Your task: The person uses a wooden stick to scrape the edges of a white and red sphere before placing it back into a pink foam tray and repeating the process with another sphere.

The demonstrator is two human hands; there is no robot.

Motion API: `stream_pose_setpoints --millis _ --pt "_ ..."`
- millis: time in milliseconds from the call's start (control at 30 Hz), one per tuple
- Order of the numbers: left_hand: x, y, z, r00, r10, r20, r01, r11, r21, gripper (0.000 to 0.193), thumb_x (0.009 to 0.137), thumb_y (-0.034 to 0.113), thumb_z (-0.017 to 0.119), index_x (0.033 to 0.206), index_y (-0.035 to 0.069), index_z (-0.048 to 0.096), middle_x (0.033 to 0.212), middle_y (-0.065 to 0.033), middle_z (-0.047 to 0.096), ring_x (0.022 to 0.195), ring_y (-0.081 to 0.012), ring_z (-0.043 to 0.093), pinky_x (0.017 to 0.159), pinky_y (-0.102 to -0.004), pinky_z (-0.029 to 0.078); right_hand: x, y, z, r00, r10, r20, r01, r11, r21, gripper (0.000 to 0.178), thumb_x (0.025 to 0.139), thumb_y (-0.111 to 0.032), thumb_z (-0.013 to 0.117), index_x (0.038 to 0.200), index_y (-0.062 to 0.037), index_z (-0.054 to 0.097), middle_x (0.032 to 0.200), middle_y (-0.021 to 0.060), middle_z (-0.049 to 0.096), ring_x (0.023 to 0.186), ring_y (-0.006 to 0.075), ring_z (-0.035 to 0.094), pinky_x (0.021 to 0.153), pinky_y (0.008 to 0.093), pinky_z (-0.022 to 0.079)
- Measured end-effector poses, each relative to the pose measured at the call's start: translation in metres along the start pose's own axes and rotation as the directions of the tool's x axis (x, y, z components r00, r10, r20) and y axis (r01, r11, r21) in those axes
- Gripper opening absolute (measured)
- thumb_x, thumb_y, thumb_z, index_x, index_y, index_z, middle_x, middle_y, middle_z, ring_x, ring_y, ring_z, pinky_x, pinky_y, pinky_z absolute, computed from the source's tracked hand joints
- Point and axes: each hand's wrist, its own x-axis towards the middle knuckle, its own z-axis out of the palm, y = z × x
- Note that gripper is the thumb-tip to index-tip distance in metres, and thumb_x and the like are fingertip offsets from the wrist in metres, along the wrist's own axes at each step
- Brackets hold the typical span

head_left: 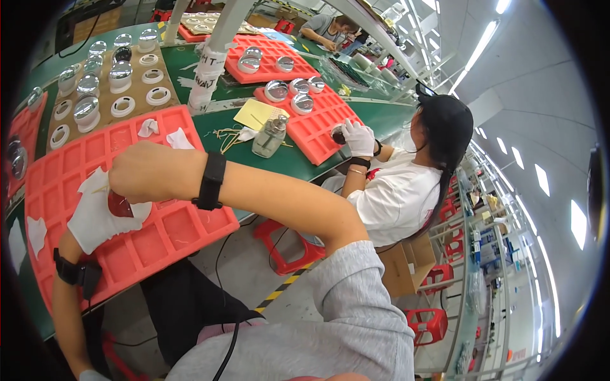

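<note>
My left hand [95,222], in a white glove, holds a shiny, dark reddish dome piece [119,204] over the red compartment tray [127,254]. Above it my right hand [141,170], bare, is closed with its fingers bent down towards the dome. What the right fingers grip, if anything, is hidden behind the fist. Scraps of white cloth [180,139] lie on the tray around both hands. Beyond them a brown board [136,95] carries several mirror-like domes [86,113] on white rings, along with bare white rings [157,96].
A glass bottle [270,136] stands on the green table [216,143] beside a yellow pad [257,113] and thin sticks. A white post [210,73] rises behind the tray. At my right a co-worker [406,171] in white gloves handles a dark round piece by another red tray [314,127].
</note>
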Motion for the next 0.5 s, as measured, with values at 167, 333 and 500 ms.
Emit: stream_pose_setpoints --millis 167,333,500 --pt "0.002 0.002 0.001 0.996 0.083 -0.015 -0.083 0.997 0.007 0.058 0.070 0.009 0.085 0.123 0.003 0.061 0.124 -0.0112 0.063 0.112 -0.0255 0.060 0.101 -0.0374 0.046 -0.005 0.006 0.013 0.999 -0.025 -0.027 0.023 0.997 -0.068 0.014 0.078 -0.011 0.067 0.079 0.0027 0.065 0.072 0.0190 0.065 0.067 0.0359 0.067 0.058 0.0438 0.052" --pt "0.001 -0.008 0.002 0.995 0.091 -0.033 -0.093 0.993 -0.069 0.060 0.070 0.017 0.085 0.123 0.003 0.061 0.120 -0.0156 0.062 0.112 -0.0322 0.058 0.101 -0.0414 0.042 -0.010 -0.001 0.009 0.991 0.116 0.064 -0.120 0.991 0.066 0.019 0.079 -0.015 0.067 0.082 0.0025 0.061 0.073 0.0181 0.065 0.067 0.0361 0.067 0.057 0.0437 0.052" --pt "-0.001 -0.007 -0.001 0.989 0.143 -0.026 -0.140 0.986 0.089 0.065 0.072 0.021 0.087 0.127 0.004 0.058 0.118 -0.0161 0.062 0.110 -0.0310 0.058 0.100 -0.0413 0.043 -0.018 0.000 0.013 0.988 0.149 0.042 -0.154 0.979 0.132 0.021 0.082 -0.018 0.066 0.086 0.0011 0.059 0.074 0.0181 0.065 0.066 0.0375 0.065 0.058 0.0450 0.051"
